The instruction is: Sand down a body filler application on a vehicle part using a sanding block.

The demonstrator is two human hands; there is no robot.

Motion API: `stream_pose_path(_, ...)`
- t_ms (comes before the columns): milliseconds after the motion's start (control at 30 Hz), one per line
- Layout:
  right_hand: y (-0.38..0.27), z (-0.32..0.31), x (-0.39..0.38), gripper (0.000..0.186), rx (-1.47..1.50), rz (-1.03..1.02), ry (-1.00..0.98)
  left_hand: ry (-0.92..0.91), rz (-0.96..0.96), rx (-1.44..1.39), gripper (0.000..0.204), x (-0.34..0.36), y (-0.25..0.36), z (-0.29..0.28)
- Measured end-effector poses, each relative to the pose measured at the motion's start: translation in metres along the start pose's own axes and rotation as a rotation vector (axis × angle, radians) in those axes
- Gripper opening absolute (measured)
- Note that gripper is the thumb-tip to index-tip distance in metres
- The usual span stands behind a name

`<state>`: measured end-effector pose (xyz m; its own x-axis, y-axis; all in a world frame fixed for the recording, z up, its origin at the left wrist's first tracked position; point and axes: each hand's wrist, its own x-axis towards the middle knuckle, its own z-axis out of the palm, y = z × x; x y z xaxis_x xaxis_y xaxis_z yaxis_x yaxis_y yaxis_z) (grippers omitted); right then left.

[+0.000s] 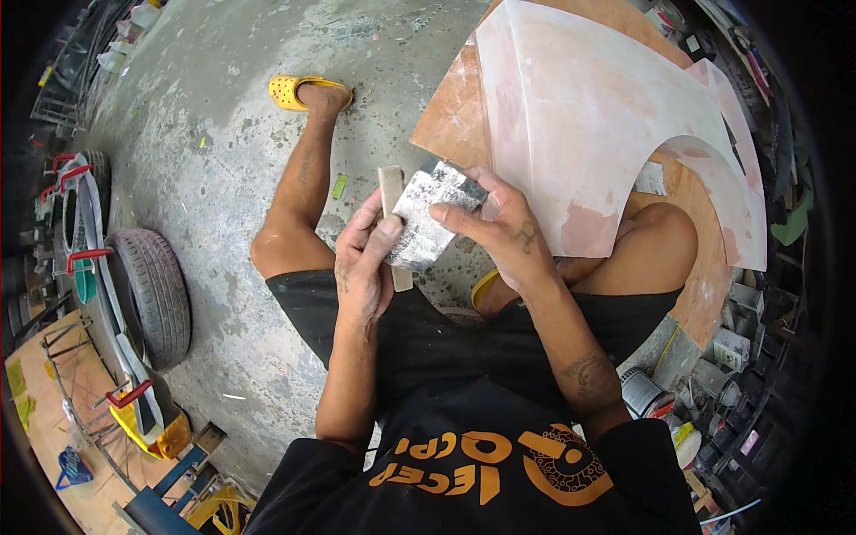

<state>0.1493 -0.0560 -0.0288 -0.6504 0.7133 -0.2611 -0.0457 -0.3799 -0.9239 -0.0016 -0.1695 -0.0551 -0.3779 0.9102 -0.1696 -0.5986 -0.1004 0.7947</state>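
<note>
Above my lap, both hands hold a worn piece of sandpaper (426,223), dark and caked with white dust. My left hand (358,267) pinches its left edge with the thumb on top. The same hand also grips a flat, beige sanding block (390,187), which stands lengthwise just left of the sandpaper. My right hand (513,227) has its thumb pressed on the sandpaper's face, and its fingers go behind the upper right corner. The undersides of both the block and the sandpaper are hidden.
A white-and-pink car fender (571,98) lies on a wooden board (450,111) at the right, by my bent knee. At left stand a tyre (153,294) and a long curved part with red clamps (89,256). Cans (644,392) and clutter line the lower right.
</note>
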Motion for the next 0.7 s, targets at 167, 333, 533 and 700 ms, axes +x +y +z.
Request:
stream_pose_path(167,0.003,0.006,-0.003,0.036,0.121,-0.033,0.108,0.031,0.086,-0.087,0.052,0.002,-0.004,-0.001)
stream_pose_path(333,-0.004,-0.001,-0.002,0.033,-0.002,-0.005,0.049,0.015,0.012,0.025,0.047,-0.002,-0.002,-0.002)
stream_pose_path(533,-0.003,0.0,-0.003,0.031,0.022,0.003,0.087,-0.075,0.002,-0.124,0.044,0.0,-0.008,-0.001)
stream_pose_path(700,-0.022,-0.003,-0.002,0.042,-0.225,-0.131,-0.007,-0.128,-0.122,-0.096,0.049,-0.001,-0.013,-0.01)
